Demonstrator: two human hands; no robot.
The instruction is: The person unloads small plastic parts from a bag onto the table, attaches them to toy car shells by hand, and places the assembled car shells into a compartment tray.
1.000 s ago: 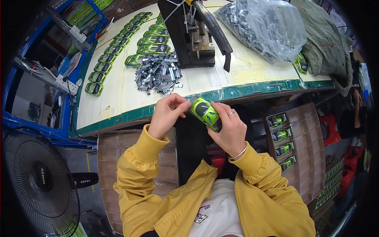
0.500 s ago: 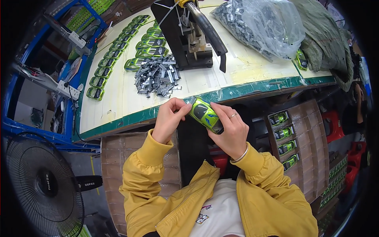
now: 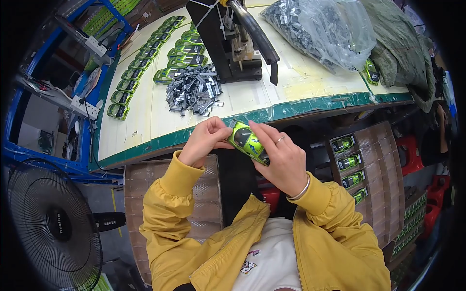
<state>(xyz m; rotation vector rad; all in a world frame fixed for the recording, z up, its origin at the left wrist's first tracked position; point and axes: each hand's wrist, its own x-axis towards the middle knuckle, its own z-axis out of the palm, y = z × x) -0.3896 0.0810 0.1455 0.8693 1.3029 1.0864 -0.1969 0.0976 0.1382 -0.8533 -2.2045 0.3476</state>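
Note:
A green toy car [image 3: 242, 136] with a dark window is held above the table's front edge. Wrapped along its right side and near end, my right hand [image 3: 283, 160] grips the body. My left hand [image 3: 206, 138] is closed, thumb and fingertips pinching the car's far left corner, beside a grey strip-like piece across that end. Fingers partly hide how this strip sits on the car. Beyond my left hand, a heap of small grey plastic pieces [image 3: 193, 90] lies on the table [image 3: 145, 123].
A black hand press [image 3: 208, 34] stands behind the heap. Rows of green car bodies [image 3: 127, 86] line the table's left. A clear bag [image 3: 335, 36] of grey pieces lies back right. Below are a compartment tray [image 3: 376, 169] with several cars, another tray [image 3: 165, 194] and a fan [image 3: 56, 223].
Both hands have shifted slightly left with the toy car. My left fingers have moved along its far end, and my right fingers reach further over its side.

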